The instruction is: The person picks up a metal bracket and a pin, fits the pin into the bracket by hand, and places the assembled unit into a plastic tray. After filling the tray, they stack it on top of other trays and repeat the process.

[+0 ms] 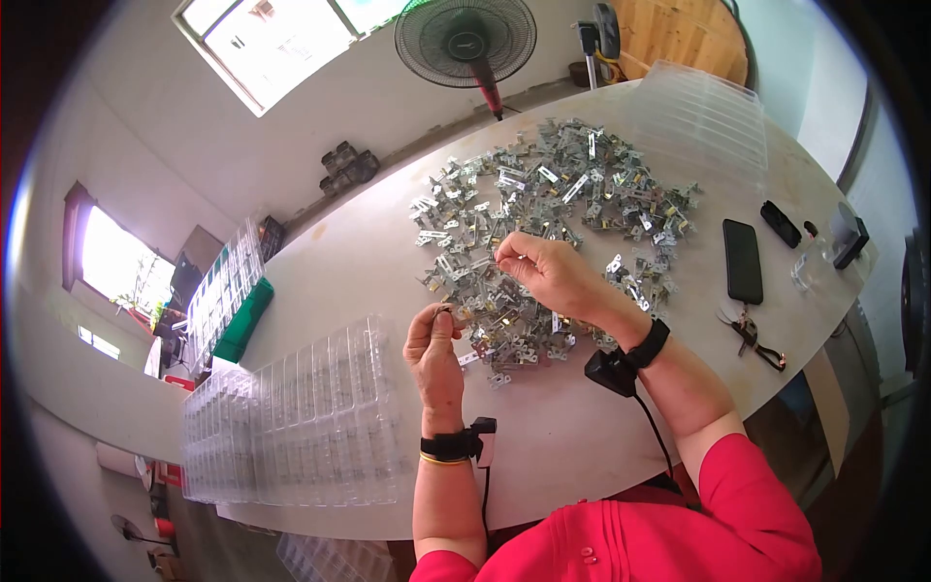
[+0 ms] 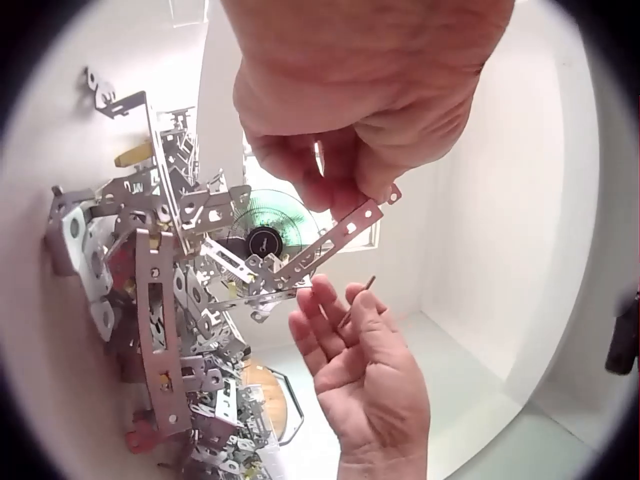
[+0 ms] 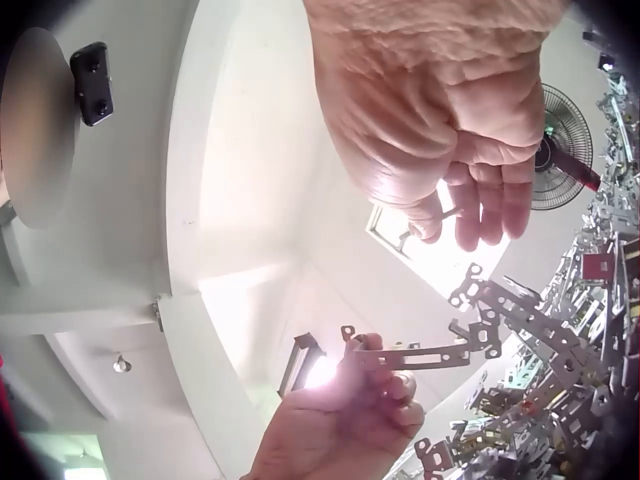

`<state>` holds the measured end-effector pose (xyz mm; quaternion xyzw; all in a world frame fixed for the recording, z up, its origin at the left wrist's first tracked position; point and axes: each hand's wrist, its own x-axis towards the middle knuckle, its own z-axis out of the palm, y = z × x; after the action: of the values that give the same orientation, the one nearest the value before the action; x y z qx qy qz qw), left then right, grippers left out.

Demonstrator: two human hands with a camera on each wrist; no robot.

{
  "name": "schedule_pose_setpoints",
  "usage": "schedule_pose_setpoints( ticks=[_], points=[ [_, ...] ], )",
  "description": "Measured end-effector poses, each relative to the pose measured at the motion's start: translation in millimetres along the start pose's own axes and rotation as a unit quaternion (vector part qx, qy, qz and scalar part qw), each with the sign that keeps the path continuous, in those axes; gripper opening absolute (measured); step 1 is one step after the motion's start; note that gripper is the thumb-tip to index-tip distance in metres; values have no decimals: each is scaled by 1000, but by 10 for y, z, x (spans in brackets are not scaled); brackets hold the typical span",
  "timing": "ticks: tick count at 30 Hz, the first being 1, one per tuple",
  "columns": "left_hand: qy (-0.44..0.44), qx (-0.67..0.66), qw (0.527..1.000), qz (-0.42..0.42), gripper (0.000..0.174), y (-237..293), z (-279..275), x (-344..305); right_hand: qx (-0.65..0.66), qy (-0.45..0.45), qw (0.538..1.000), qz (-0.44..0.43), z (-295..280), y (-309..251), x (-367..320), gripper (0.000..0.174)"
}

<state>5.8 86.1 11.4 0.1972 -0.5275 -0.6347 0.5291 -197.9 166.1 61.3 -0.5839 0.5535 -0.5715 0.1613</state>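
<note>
My left hand point(image 1: 433, 344) is at the near left edge of a wide pile of metal brackets point(image 1: 572, 184). It grips one end of a flat metal bracket point(image 3: 420, 357) with slots and holes, whose other end overlaps more brackets in the right wrist view. Over the pile, a little farther forward and right, is my right hand point(image 1: 558, 276). Its thumb and fingertips pinch a thin, short metal pin point(image 2: 358, 302), best seen in the left wrist view. A small gap separates the two hands.
Clear plastic trays point(image 1: 320, 417) lie at the table's left, with another clear tray point(image 1: 703, 116) at the far right. A phone point(image 1: 744, 262) and a small cutting tool point(image 1: 752, 339) lie to the right. A fan point(image 1: 465, 44) stands beyond the table.
</note>
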Motion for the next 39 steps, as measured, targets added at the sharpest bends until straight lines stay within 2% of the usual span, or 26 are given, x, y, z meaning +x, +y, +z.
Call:
schedule_pose_setpoints(
  ticks=[3,12,13,15,16,18,20,21,23,26,28,30,31,33,34,36,37,39],
  points=[
    [-16,-13,1000,-8,12,11,-1,-11,-36,-16,999,-28,51,79,0,10],
    [-26,28,999,0,12,38,49,-35,-37,-37,998,-35,100,80,-19,7],
    [-35,66,997,-1,12,35,53,-40,-37,-37,998,-35,99,86,-13,7],
    [-43,104,994,-3,11,8,60,-56,-63,-24,994,-85,103,102,1,5],
    [-38,127,991,1,11,-30,65,-64,-63,-24,994,-85,108,92,5,5],
    [-33,150,988,5,10,-49,66,-59,8,39,997,-65,113,58,17,6],
    [-1,69,998,8,9,-27,52,-30,-15,62,996,-63,72,67,24,6],
    [-3,70,998,9,9,-18,43,-18,-38,86,994,-60,48,70,31,6],
    [45,-30,998,-31,8,-10,5,-4,-42,94,993,-60,3,22,43,6],
    [35,-54,998,-14,9,-9,-86,35,-28,81,995,-50,-33,-89,38,7],
    [48,-3,999,-6,9,35,-43,-2,-9,65,997,-40,-10,-100,25,7],
    [-3,130,991,42,9,81,62,-57,13,35,999,-32,31,-66,10,8],
    [-3,130,991,41,9,123,118,-81,13,35,999,-32,35,-61,7,8],
    [-74,184,979,45,10,184,200,-115,-7,11,999,-36,49,-56,1,10],
    [-73,185,979,45,10,173,206,-119,-7,10,999,-36,56,-59,-3,10],
    [-80,292,943,134,13,151,221,-111,-22,1,999,-32,54,-66,-14,11],
    [-82,292,944,134,13,158,238,-102,-23,2,999,-32,52,-67,-14,11],
    [-95,421,861,268,15,198,277,-95,-32,4,999,-38,59,-74,-11,10]
  ],
)
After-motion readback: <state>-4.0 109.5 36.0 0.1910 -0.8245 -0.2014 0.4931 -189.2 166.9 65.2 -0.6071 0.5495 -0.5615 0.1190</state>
